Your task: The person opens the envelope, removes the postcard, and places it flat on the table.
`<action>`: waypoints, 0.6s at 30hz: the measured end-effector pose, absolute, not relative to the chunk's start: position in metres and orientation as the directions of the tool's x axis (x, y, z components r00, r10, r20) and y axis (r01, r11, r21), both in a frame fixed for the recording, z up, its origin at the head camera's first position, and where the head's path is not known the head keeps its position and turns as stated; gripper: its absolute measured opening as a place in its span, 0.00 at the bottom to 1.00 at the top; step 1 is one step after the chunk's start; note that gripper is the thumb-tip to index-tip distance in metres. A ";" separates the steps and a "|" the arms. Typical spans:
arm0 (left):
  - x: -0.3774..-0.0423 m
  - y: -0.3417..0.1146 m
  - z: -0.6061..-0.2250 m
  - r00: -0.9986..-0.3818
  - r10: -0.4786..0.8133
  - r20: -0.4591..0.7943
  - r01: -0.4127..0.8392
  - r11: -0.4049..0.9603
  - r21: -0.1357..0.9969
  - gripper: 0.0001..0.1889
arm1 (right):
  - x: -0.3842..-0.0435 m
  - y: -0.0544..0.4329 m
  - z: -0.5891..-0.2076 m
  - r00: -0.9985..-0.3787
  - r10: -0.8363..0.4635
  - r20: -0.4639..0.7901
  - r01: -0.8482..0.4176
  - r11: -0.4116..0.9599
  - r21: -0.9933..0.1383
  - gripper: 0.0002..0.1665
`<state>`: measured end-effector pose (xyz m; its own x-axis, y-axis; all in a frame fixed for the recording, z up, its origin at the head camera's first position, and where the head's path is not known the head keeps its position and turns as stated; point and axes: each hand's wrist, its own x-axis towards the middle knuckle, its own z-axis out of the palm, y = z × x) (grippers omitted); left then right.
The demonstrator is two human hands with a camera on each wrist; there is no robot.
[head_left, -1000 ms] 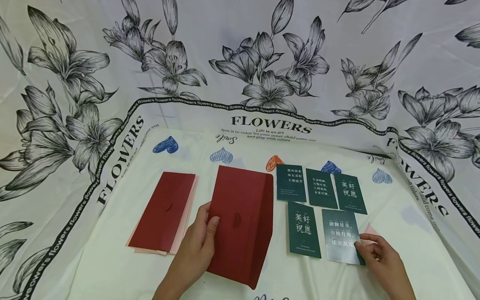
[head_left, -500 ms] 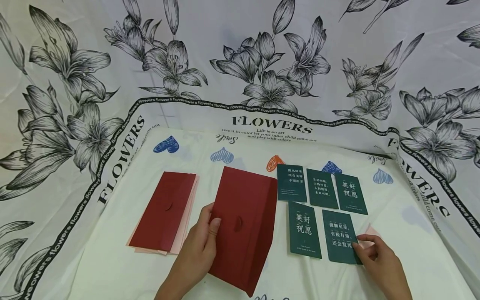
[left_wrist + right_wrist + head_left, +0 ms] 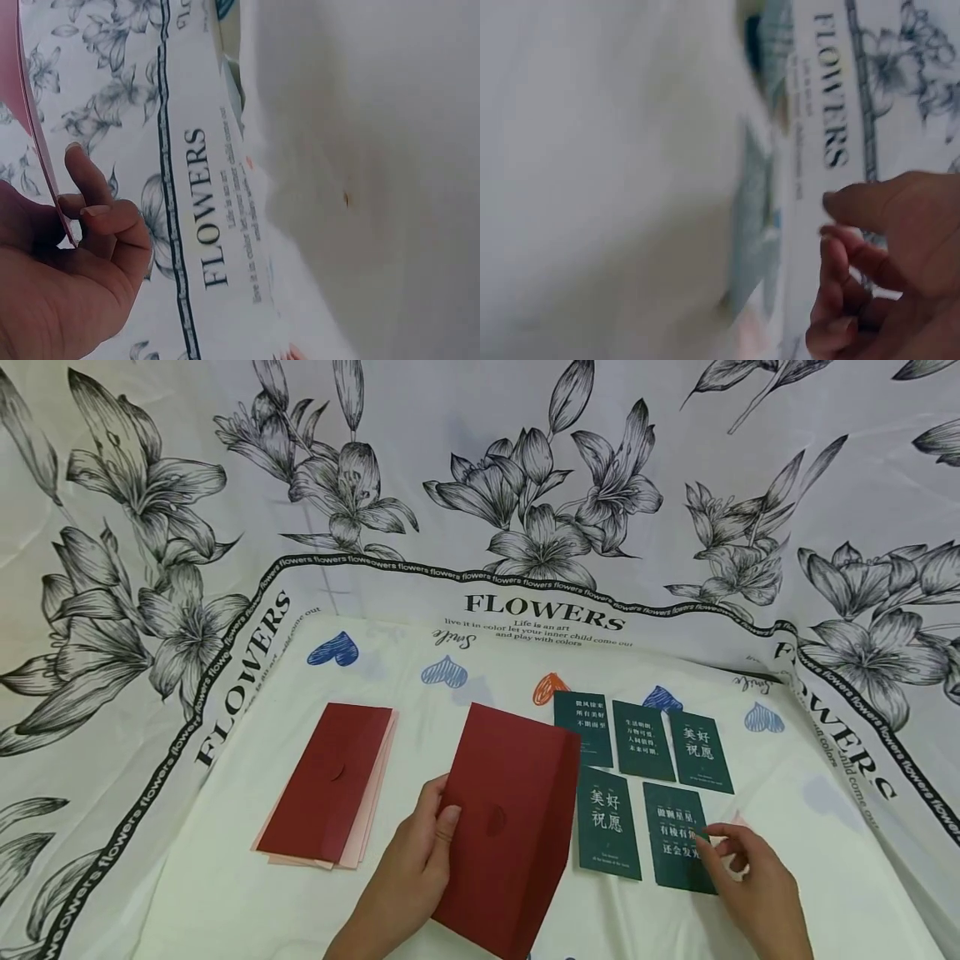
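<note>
My left hand (image 3: 412, 872) grips a dark red envelope (image 3: 517, 827) by its left edge, thumb on the front. It is tilted up off the table, with its right-hand flap folded out. In the left wrist view the envelope (image 3: 34, 112) shows edge-on between thumb and fingers. My right hand (image 3: 757, 881) is at the right edge of a dark green card (image 3: 675, 870) with white Chinese characters. The right wrist view shows that hand (image 3: 900, 262) with loosely bent fingers and nothing between thumb and fingertips. Another green card (image 3: 607, 852) lies to its left.
Behind these lie three more green cards, one of them the middle card (image 3: 645, 764). A stack of envelopes, the top envelope (image 3: 322, 802) red and pink ones under it, rests on the left. A flower-printed white cloth (image 3: 225, 860) covers table and backdrop.
The left hand and red envelope have moved right and toward me, now overlapping the left cards. My right hand has shifted slightly left, and the front right card lies flatter.
</note>
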<state>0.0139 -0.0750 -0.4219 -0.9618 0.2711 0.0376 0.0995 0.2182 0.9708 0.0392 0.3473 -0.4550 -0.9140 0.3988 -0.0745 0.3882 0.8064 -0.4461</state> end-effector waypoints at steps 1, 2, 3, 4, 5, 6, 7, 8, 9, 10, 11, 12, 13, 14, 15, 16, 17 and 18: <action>0.015 -0.072 -0.423 -0.957 0.286 0.043 0.108 0.217 0.970 0.16 | 0.040 0.338 -0.449 -0.920 0.386 -0.068 0.368 0.792 -0.487 0.23; 0.016 -0.069 -0.423 -0.952 0.302 0.049 0.117 0.212 0.970 0.16 | 0.041 0.328 -0.443 -0.929 0.364 -0.063 0.340 0.778 -0.529 0.22; 0.017 -0.066 -0.424 -0.947 0.317 0.058 0.130 0.211 0.969 0.16 | 0.043 0.318 -0.436 -0.941 0.332 -0.061 0.305 0.757 -0.578 0.22; 0.018 -0.063 -0.424 -0.940 0.333 0.075 0.151 0.209 0.966 0.17 | 0.044 0.307 -0.429 -0.954 0.294 -0.064 0.267 0.730 -0.629 0.21; 0.019 -0.060 -0.425 -0.934 0.346 0.089 0.168 0.206 0.964 0.17 | 0.046 0.295 -0.422 -0.964 0.254 -0.074 0.234 0.692 -0.683 0.21; 0.019 -0.057 -0.425 -0.929 0.356 0.102 0.184 0.205 0.961 0.17 | 0.048 0.285 -0.415 -0.975 0.206 -0.081 0.198 0.648 -0.736 0.20; 0.020 -0.055 -0.426 -0.925 0.364 0.114 0.199 0.208 0.958 0.17 | 0.050 0.275 -0.408 -0.983 0.160 -0.094 0.172 0.594 -0.786 0.20; 0.021 -0.052 -0.426 -0.922 0.369 0.120 0.209 0.211 0.955 0.18 | 0.053 0.266 -0.403 -0.988 0.116 -0.104 0.150 0.545 -0.825 0.19; 0.022 -0.050 -0.426 -0.919 0.373 0.126 0.217 0.213 0.953 0.18 | 0.055 0.258 -0.399 -0.991 0.069 -0.113 0.133 0.494 -0.859 0.19; 0.022 -0.048 -0.426 -0.917 0.377 0.131 0.224 0.214 0.951 0.18 | 0.056 0.251 -0.396 -0.991 0.034 -0.126 0.128 0.436 -0.891 0.19; 0.023 -0.047 -0.426 -0.916 0.379 0.128 0.222 0.216 0.951 0.18 | 0.057 0.244 -0.394 -0.991 0.002 -0.133 0.124 0.386 -0.914 0.20; 0.024 -0.045 -0.426 -0.914 0.383 0.133 0.230 0.219 0.948 0.18 | 0.057 0.238 -0.394 -0.990 -0.029 -0.141 0.123 0.344 -0.931 0.21; 0.025 -0.044 -0.426 -0.912 0.386 0.141 0.240 0.223 0.945 0.18 | 0.056 0.233 -0.394 -0.988 -0.054 -0.144 0.120 0.309 -0.943 0.21; 0.026 -0.043 -0.426 -0.909 0.388 0.150 0.251 0.222 0.942 0.18 | 0.055 0.230 -0.395 -0.987 -0.086 -0.139 0.110 0.278 -0.954 0.21; 0.027 -0.042 -0.426 -0.908 0.388 0.161 0.261 0.222 0.939 0.18 | 0.055 0.227 -0.397 -0.985 -0.112 -0.130 0.100 0.247 -0.964 0.21; 0.028 -0.041 -0.426 -0.907 0.384 0.174 0.275 0.228 0.934 0.18 | 0.054 0.225 -0.399 -0.985 -0.130 -0.114 0.084 0.221 -0.972 0.20; 0.029 -0.040 -0.426 -0.907 0.378 0.185 0.289 0.238 0.927 0.18 | 0.053 0.223 -0.400 -0.986 -0.138 -0.097 0.067 0.206 -0.976 0.18; 0.030 -0.040 -0.426 -0.908 0.370 0.195 0.299 0.248 0.921 0.18 | 0.053 0.221 -0.402 -0.987 -0.147 -0.069 0.041 0.186 -0.982 0.16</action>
